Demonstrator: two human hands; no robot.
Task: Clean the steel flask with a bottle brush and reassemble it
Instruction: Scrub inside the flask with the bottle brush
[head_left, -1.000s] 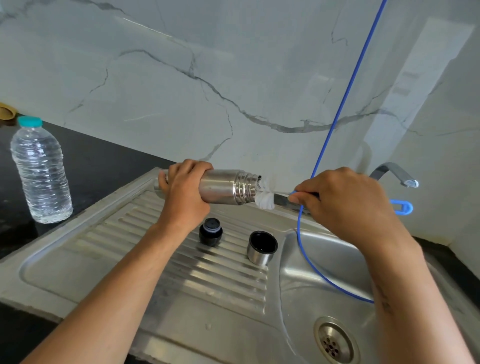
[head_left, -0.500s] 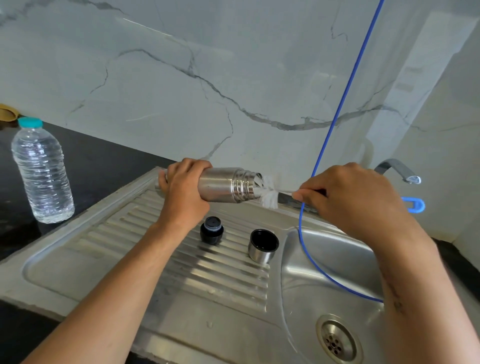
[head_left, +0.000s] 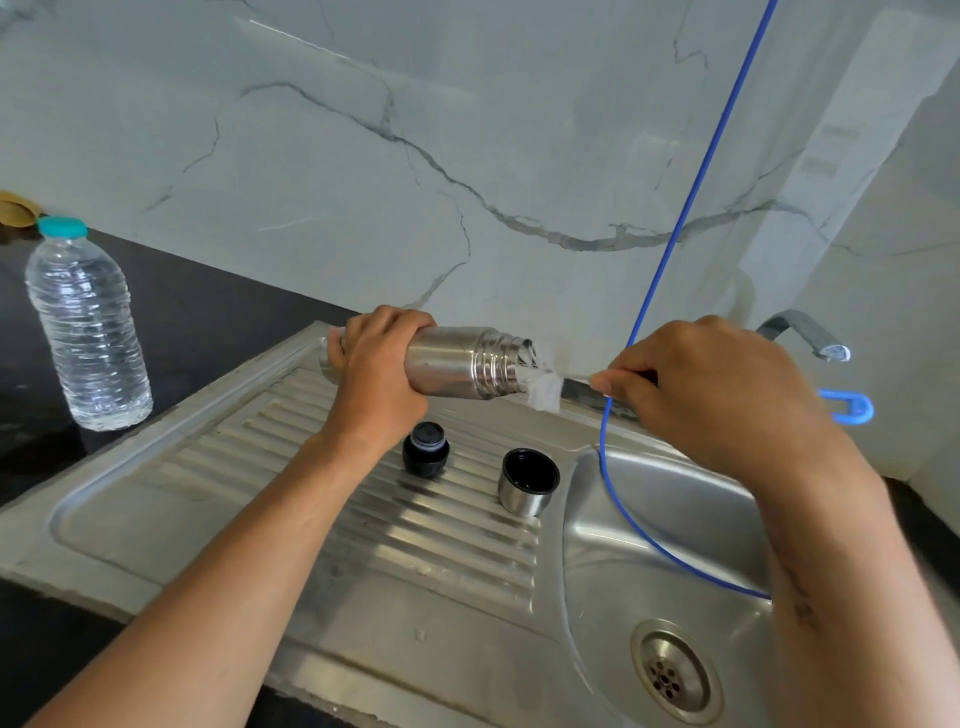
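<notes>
Left hand (head_left: 376, 374) grip wrapped round steel flask (head_left: 462, 364), held sideways over the drainboard. Right hand (head_left: 711, 384) grip pinching bottle brush (head_left: 545, 387), bristles at flask mouth.

A black counter (head_left: 197, 312) carries a clear water bottle (head_left: 88, 332) with a teal cap and a steel sink (head_left: 156, 525), on whose ribbed drainboard stand a black stopper (head_left: 425, 449) and, near it, a steel cup (head_left: 525, 481) mouth up.
</notes>
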